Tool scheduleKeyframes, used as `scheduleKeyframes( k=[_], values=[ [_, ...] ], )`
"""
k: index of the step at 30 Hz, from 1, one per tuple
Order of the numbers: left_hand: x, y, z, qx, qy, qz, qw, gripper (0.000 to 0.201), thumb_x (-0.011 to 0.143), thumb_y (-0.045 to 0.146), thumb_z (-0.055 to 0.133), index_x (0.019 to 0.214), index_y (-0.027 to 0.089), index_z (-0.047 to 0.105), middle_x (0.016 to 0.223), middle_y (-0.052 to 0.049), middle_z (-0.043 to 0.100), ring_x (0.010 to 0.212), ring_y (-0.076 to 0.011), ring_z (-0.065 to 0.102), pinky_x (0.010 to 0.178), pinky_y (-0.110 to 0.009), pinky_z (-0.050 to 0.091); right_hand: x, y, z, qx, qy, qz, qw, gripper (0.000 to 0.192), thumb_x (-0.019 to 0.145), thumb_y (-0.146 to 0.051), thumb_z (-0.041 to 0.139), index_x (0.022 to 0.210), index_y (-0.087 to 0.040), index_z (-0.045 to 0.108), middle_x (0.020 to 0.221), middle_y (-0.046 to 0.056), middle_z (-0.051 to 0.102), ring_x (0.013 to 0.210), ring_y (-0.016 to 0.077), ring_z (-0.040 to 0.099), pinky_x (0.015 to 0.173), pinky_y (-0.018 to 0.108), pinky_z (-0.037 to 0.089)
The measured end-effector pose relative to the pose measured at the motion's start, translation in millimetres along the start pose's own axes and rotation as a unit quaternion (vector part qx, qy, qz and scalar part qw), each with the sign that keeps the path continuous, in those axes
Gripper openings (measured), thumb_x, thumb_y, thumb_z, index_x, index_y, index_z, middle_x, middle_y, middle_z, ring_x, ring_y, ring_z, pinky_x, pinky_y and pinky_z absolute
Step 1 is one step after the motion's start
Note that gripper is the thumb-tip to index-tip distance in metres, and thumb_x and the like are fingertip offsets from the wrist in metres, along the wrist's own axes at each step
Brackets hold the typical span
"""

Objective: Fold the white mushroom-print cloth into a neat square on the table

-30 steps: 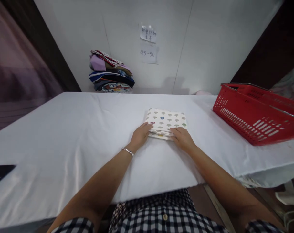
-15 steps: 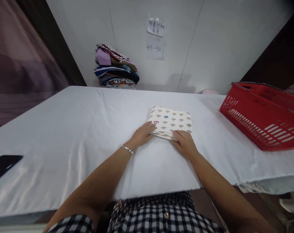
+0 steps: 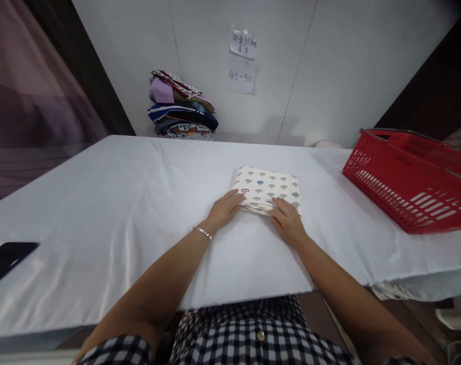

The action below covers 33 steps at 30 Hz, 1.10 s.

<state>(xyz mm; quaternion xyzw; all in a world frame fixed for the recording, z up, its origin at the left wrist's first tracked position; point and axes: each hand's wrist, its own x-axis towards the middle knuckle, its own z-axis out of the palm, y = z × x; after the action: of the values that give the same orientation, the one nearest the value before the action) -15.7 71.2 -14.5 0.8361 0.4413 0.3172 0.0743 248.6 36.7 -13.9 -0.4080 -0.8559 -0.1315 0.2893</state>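
— How is the light?
— Bright and even from above; the white tablecloth (image 3: 112, 203) carries a soft sheen toward its left edge, without harsh glare.
— Shadows?
— Faint ones on the wall (image 3: 329, 66) beyond the far edge.
— Sharpness?
— Crisp at centre. The frame's corners darken, and straight lines bow outward near the borders.

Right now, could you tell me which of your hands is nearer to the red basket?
Right. The right hand rests on the folded cloth's near edge, on the side toward the red basket; the left hand touches the cloth's opposite corner, farther away.
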Motion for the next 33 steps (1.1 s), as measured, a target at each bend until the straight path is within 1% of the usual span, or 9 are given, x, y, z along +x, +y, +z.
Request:
scheduleKeyframes(
  k=[4, 7, 10, 14, 17, 21, 27, 30, 33],
  values=[
    [1, 1, 0.2, 0.017, -0.004, 0.006, 1.000, 0.031, 0.092, 0.030, 0.042, 0.118, 0.024, 0.058, 0.126, 0.001, 0.059, 0.129, -0.0180, 0.041, 0.102, -0.035, 0.044, 2, 3, 4, -0.007, 0.011, 0.006, 1.000, 0.023, 0.092, -0.020, 0.042, 0.098, -0.022, 0.064, 0.120, 0.008, 0.061, 0.117, 0.0246, 0.048, 0.092, 0.042, 0.040],
    [1, 2, 0.2, 0.038, -0.012, 0.017, 0.999, 0.034, 0.090, 0.033, 0.048, 0.122, 0.024, 0.056, 0.128, 0.001, 0.057, 0.130, -0.0202, 0.040, 0.102, -0.036, 0.044, 3, 3, 5, -0.015, 0.024, 0.011, 1.000, 0.022, 0.092, -0.020, 0.043, 0.095, -0.022, 0.065, 0.116, 0.008, 0.063, 0.112, 0.0229, 0.051, 0.090, 0.039, 0.040],
    [2, 3, 1.2, 0.067, -0.015, 0.025, 0.997, 0.036, 0.088, 0.034, 0.053, 0.122, 0.023, 0.056, 0.128, -0.001, 0.058, 0.130, -0.0232, 0.040, 0.102, -0.039, 0.042, 3, 0, 5, -0.023, 0.020, 0.009, 0.999, 0.021, 0.092, -0.021, 0.045, 0.094, -0.022, 0.065, 0.117, 0.008, 0.062, 0.110, 0.0221, 0.051, 0.089, 0.037, 0.039],
    [6, 5, 4.1, 0.101, 0.001, 0.022, 0.995, 0.029, 0.089, 0.031, 0.051, 0.116, 0.023, 0.060, 0.122, -0.002, 0.062, 0.127, -0.0234, 0.045, 0.100, -0.040, 0.042, 3, 1, 7, -0.038, -0.008, 0.000, 0.999, 0.020, 0.091, -0.021, 0.046, 0.095, -0.023, 0.066, 0.120, 0.007, 0.060, 0.109, 0.0219, 0.051, 0.086, 0.035, 0.038],
    [13, 8, 5.8, 0.138, 0.022, 0.020, 0.990, 0.027, 0.090, 0.029, 0.049, 0.115, 0.026, 0.061, 0.121, 0.000, 0.062, 0.125, -0.0225, 0.047, 0.100, -0.039, 0.041, 8, 8, 9, -0.058, 0.011, 0.016, 0.998, 0.019, 0.090, -0.019, 0.047, 0.094, -0.022, 0.066, 0.118, 0.007, 0.062, 0.108, 0.0219, 0.051, 0.085, 0.035, 0.037],
    [20, 11, 7.1, 0.171, 0.050, 0.037, 0.983, 0.028, 0.092, 0.024, 0.045, 0.115, 0.027, 0.060, 0.124, 0.001, 0.060, 0.126, -0.0218, 0.046, 0.100, -0.038, 0.041, 15, 14, 12, -0.073, 0.038, 0.041, 0.996, 0.018, 0.090, -0.020, 0.049, 0.091, -0.021, 0.068, 0.117, 0.008, 0.063, 0.108, 0.0229, 0.051, 0.086, 0.035, 0.037],
    [12, 7, 7.6, 0.176, 0.034, 0.062, 0.982, 0.025, 0.091, 0.022, 0.047, 0.110, 0.025, 0.064, 0.118, 0.000, 0.065, 0.122, -0.0229, 0.049, 0.100, -0.040, 0.041, 6, 9, 13, -0.058, 0.006, 0.006, 0.998, 0.019, 0.088, -0.016, 0.050, 0.093, -0.022, 0.068, 0.118, 0.006, 0.062, 0.108, 0.0216, 0.051, 0.085, 0.034, 0.039],
    [12, 7, 5.4, 0.175, 0.045, 0.056, 0.982, 0.025, 0.091, 0.023, 0.047, 0.110, 0.025, 0.063, 0.118, 0.000, 0.064, 0.123, -0.0230, 0.049, 0.101, -0.041, 0.040, 5, 8, 11, -0.052, 0.019, 0.007, 0.998, 0.019, 0.089, -0.016, 0.050, 0.093, -0.022, 0.068, 0.118, 0.006, 0.062, 0.107, 0.0215, 0.052, 0.085, 0.034, 0.040],
    [16, 8, 2.1, 0.172, 0.062, 0.049, 0.982, 0.026, 0.091, 0.022, 0.046, 0.112, 0.025, 0.062, 0.120, 0.000, 0.063, 0.123, -0.0225, 0.048, 0.101, -0.041, 0.039, 10, 9, 9, -0.047, 0.048, 0.028, 0.997, 0.020, 0.090, -0.019, 0.049, 0.092, -0.022, 0.068, 0.118, 0.007, 0.062, 0.109, 0.0218, 0.052, 0.087, 0.035, 0.041]
  ],
)
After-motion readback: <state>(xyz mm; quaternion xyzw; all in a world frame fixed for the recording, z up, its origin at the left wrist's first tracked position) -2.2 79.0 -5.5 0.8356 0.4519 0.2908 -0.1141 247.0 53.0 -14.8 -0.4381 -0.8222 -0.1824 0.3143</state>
